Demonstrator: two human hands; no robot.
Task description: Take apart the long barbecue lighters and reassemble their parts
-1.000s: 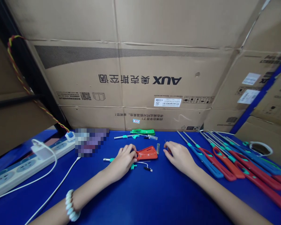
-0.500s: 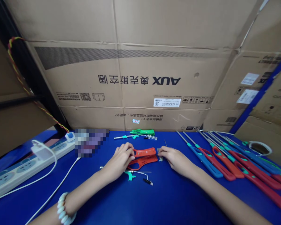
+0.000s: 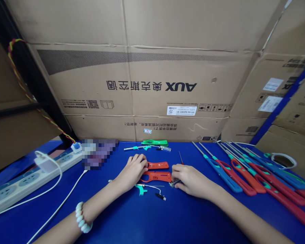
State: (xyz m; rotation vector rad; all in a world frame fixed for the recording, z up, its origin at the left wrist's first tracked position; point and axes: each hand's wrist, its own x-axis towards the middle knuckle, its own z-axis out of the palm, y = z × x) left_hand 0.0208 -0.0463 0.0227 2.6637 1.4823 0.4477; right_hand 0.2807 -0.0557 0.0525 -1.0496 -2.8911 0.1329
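My left hand [image 3: 136,170] is closed over the left ends of two orange lighter casing halves, its fingertips hidden. The upper half [image 3: 158,165] and the lower half [image 3: 159,176] lie apart, one behind the other. Just right of them, my right hand [image 3: 189,178] is closed on a small clear part [image 3: 175,184], mostly covered by the fingers. A thin screwdriver [image 3: 181,158] lies behind my right hand. In front of the casing are a teal trigger piece [image 3: 141,190], a metal rod and a black piece [image 3: 160,196] on a white wire.
Behind lies a green casing half [image 3: 155,142] with a metal tube and small parts [image 3: 147,148]. Several long-necked lighters [image 3: 246,176] fan out at the right. A power strip [image 3: 27,179] with white cables lies left. Cardboard [image 3: 147,67] walls the back.
My right hand has moved nearer to me, bringing the small clear part along and uncovering the screwdriver handle. The lower orange half now lies flatter and farther from the upper one.
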